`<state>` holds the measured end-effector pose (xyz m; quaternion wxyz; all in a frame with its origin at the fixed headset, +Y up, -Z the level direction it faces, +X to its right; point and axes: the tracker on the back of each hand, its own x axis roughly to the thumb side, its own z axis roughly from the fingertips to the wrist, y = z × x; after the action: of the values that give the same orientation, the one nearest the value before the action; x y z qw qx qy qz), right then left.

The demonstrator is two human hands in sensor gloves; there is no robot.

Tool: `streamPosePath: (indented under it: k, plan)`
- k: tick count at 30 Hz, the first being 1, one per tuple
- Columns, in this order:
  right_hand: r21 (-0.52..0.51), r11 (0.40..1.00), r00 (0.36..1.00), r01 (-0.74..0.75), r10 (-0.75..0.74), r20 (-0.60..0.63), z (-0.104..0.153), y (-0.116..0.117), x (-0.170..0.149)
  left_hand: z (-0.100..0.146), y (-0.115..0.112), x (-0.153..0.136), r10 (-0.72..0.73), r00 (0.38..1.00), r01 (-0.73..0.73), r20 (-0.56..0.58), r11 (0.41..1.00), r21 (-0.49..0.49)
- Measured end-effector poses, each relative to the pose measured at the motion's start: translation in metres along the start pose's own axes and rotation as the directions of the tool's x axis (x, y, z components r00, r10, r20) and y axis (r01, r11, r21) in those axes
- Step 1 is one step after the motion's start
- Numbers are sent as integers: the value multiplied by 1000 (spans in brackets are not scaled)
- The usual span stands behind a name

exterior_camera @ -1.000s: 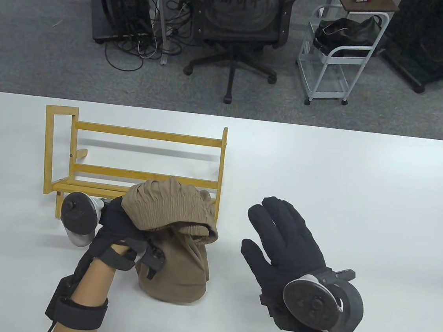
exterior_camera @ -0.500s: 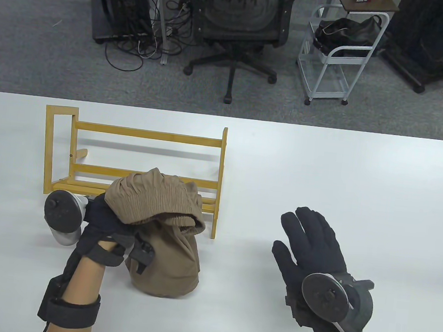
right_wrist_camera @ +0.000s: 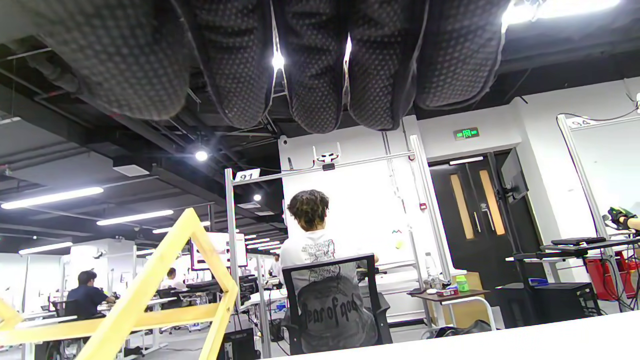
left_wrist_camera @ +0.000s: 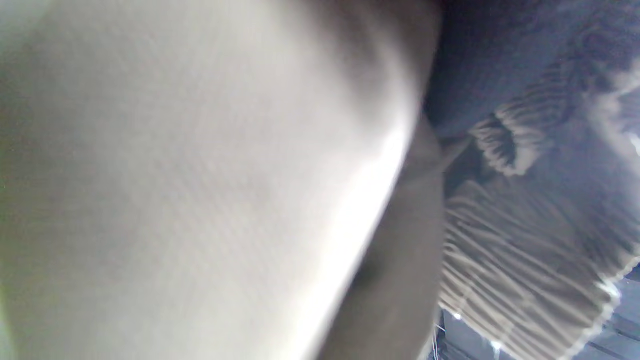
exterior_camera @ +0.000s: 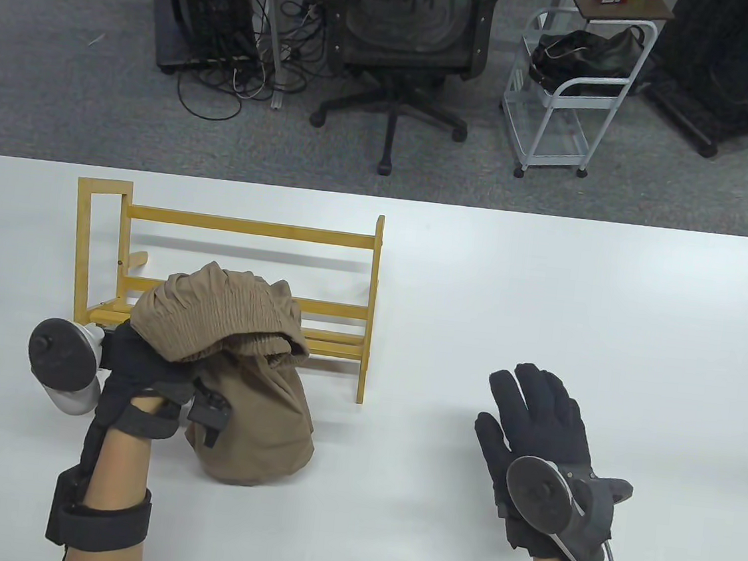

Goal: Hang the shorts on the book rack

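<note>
My left hand (exterior_camera: 137, 369) grips the brown shorts (exterior_camera: 239, 360) by their gathered waistband and holds them up in front of the wooden book rack (exterior_camera: 233, 225). The legs of the shorts hang down to the table. The left wrist view is filled by the shorts' fabric (left_wrist_camera: 200, 180) and ribbed waistband (left_wrist_camera: 525, 260). My right hand (exterior_camera: 533, 417) is open and empty, flat over the table to the right of the rack. Its fingers (right_wrist_camera: 310, 60) hang in at the top of the right wrist view, with the rack's end frame (right_wrist_camera: 160, 280) at lower left.
The white table (exterior_camera: 548, 279) spreads to the right of the rack. Beyond its far edge stand an office chair (exterior_camera: 399, 36), a white cart (exterior_camera: 566, 100) and computer gear on the floor.
My left hand has carried the shorts leftward along the front of the rack. My right hand has drawn back to the right and toward me, still open.
</note>
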<state>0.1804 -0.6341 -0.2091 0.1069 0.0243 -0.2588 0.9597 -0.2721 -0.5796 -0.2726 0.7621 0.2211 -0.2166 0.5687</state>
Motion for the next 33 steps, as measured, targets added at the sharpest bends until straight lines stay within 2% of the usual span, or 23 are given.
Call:
streamPosePath:
  k: [8, 13, 18, 25, 33]
  plan:
    - [26, 996, 996, -87, 87, 9, 4, 12, -1, -1, 12, -4, -34, 999, 35, -12, 999, 42]
    - [39, 994, 994, -106, 105, 11, 5, 17, 0, 1, 17, -5, -59, 998, 60, -15, 992, 107]
    - [47, 991, 992, -125, 125, 16, 6, 19, 0, 2, 19, -5, -54, 998, 56, -16, 991, 125]
    - [39, 993, 994, -114, 114, 3, 8, 18, -4, -4, 14, -7, 7, 999, 0, -48, 990, 138]
    - [49, 995, 996, -91, 91, 5, 7, 19, -4, -25, 0, -20, 7, 996, 5, -94, 991, 132]
